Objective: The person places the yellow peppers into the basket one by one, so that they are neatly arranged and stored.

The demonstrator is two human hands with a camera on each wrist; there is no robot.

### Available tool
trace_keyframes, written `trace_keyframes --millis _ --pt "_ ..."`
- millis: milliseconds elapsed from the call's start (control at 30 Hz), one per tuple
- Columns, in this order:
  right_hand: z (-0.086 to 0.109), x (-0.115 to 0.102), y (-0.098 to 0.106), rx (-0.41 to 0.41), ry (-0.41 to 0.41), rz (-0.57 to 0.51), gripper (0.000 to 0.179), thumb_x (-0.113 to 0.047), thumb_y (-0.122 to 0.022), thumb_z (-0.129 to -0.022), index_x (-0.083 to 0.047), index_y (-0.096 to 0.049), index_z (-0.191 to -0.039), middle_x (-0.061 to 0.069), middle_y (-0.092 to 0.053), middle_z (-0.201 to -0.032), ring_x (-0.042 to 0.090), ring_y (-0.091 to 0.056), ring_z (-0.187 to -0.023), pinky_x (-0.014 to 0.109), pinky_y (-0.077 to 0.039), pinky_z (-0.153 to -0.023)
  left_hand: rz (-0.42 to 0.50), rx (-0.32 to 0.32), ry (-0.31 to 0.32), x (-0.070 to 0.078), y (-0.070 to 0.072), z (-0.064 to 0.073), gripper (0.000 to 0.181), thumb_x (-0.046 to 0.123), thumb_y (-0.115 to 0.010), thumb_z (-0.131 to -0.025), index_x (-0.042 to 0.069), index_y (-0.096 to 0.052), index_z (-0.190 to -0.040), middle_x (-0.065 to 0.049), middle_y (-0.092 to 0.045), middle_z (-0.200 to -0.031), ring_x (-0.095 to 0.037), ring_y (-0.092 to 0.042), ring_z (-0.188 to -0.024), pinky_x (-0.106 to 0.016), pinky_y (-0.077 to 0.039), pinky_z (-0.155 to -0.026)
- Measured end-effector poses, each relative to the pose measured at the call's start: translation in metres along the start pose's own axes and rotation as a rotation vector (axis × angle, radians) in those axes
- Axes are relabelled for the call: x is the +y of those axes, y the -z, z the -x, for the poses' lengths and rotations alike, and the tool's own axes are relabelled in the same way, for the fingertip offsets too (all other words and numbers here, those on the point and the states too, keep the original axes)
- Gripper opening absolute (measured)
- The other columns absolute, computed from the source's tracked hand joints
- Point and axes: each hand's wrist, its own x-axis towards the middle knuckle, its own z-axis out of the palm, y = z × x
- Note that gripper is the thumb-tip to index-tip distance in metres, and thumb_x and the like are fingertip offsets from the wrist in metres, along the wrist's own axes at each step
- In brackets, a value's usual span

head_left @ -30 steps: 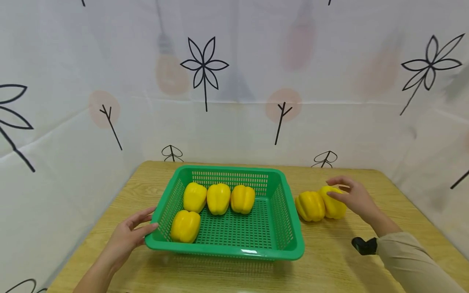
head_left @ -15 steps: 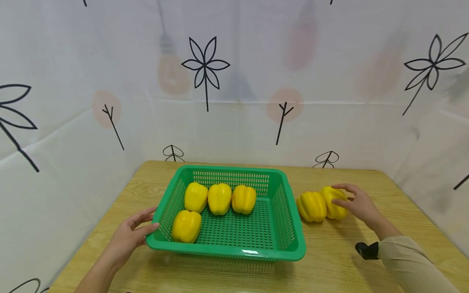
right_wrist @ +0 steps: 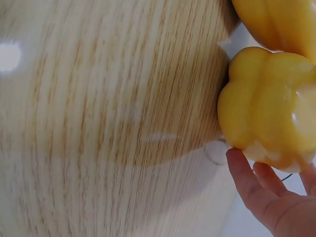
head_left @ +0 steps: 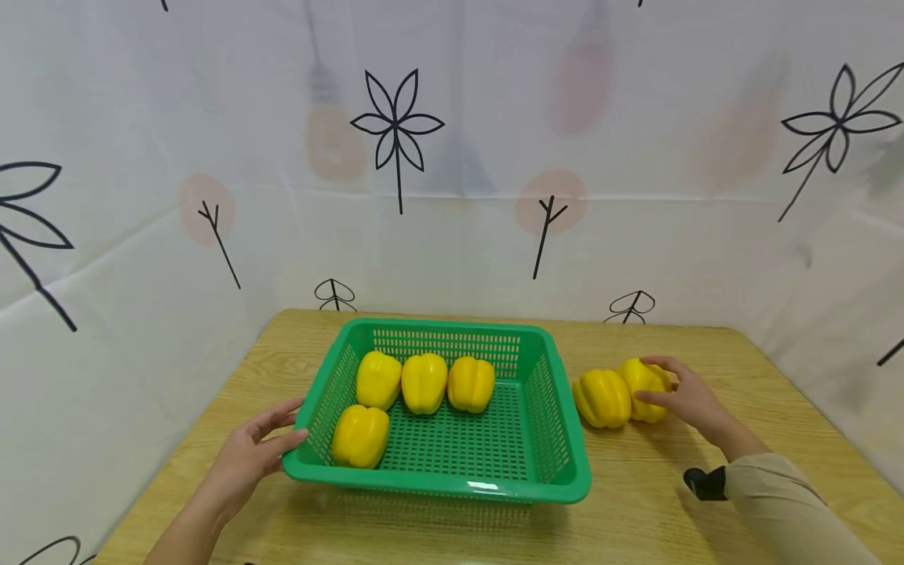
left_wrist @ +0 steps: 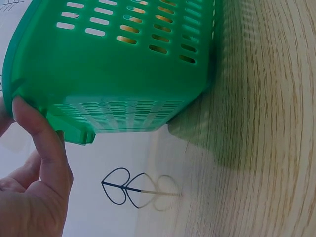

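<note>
A green plastic basket [head_left: 438,488] holds several yellow bell peppers [head_left: 424,384]. My left hand [head_left: 247,455] grips its left rim, thumb on top and fingers along the outside; the left wrist view shows the same hand [left_wrist: 42,173] at the rim. On the table right of the basket, two more yellow bell peppers lie side by side. My right hand [head_left: 688,396] reaches around the farther-right pepper [head_left: 648,378], thumb and fingers spread over it. Up close, its fingertips [right_wrist: 233,154] meet that pepper's [right_wrist: 269,108] lower edge.
The other loose pepper [head_left: 603,399] stands between the basket and my right hand. A wooden table [head_left: 621,486] lies under everything, with a patterned white cloth [head_left: 459,259] behind it. A black device [head_left: 705,483] sits at my right wrist.
My right hand has come down closer around the right-hand pepper, its thumb now overlapping the pepper's front. My left hand stays at the basket rim, and the peppers keep their places.
</note>
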Motion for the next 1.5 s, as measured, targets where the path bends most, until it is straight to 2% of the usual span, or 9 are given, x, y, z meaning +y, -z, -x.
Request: trace_keyframes --millis 233,567,767,967,1300,1500 --pt "0.0 0.002 -0.001 0.029 0.01 0.031 0.074 -0.03 -0.069 -0.085 0.004 -0.032 -0.139 0.035 -0.022 -0.14 0.057 -0.029 -0.116 0.065 -0.033 -0.09 -0.002 0.005 -0.005 -0.001 0.0 0.0 0.061 0.018 -0.065 -0.089 0.005 -0.037 -0.142 -0.018 -0.036 -0.133 -0.017 -0.062 -0.083 -0.032 -0.053 -0.073" --pt "0.002 0.003 -0.001 0.086 0.015 0.036 0.073 -0.03 -0.07 -0.085 0.005 -0.033 -0.138 0.037 -0.022 -0.138 0.056 -0.028 -0.118 0.066 -0.03 -0.091 -0.005 0.0 -0.004 -0.001 0.0 0.0 0.061 0.019 -0.064 -0.09 0.005 -0.037 -0.143 -0.018 -0.036 -0.134 -0.017 -0.062 -0.084 -0.032 -0.053 -0.072" --pt "0.005 -0.001 0.004 0.109 0.005 0.044 0.073 -0.031 -0.068 -0.087 0.003 -0.031 -0.14 0.036 -0.021 -0.14 0.057 -0.03 -0.114 0.064 -0.038 -0.085 0.002 0.003 -0.003 0.0 -0.001 0.001 0.061 0.018 -0.065 -0.089 0.006 -0.037 -0.143 -0.018 -0.036 -0.134 -0.017 -0.062 -0.083 -0.032 -0.053 -0.072" --pt "0.008 -0.007 0.008 0.135 0.003 0.046 0.073 -0.033 -0.067 -0.087 0.001 -0.031 -0.14 0.035 -0.021 -0.14 0.058 -0.029 -0.114 0.064 -0.039 -0.082 0.002 0.007 -0.002 0.001 0.0 0.001 0.062 0.018 -0.065 -0.089 0.006 -0.037 -0.143 -0.018 -0.036 -0.134 -0.017 -0.062 -0.082 -0.032 -0.053 -0.072" --pt "0.013 -0.02 0.016 0.185 0.028 0.056 0.07 -0.032 -0.067 -0.087 0.0 -0.034 -0.139 0.034 -0.024 -0.139 0.058 -0.03 -0.112 0.057 -0.046 -0.074 -0.008 0.002 -0.003 -0.001 0.0 0.0 0.062 0.019 -0.065 -0.089 0.006 -0.036 -0.143 -0.018 -0.036 -0.134 -0.016 -0.061 -0.082 -0.032 -0.053 -0.071" --pt "0.015 -0.03 0.018 0.191 0.049 0.075 0.069 -0.034 -0.066 -0.087 0.0 -0.034 -0.139 0.034 -0.026 -0.138 0.055 -0.034 -0.108 0.048 -0.048 -0.067 -0.004 0.003 -0.002 0.0 0.0 0.001 0.062 0.018 -0.065 -0.089 0.006 -0.037 -0.143 -0.018 -0.036 -0.134 -0.017 -0.062 -0.083 -0.032 -0.053 -0.072"
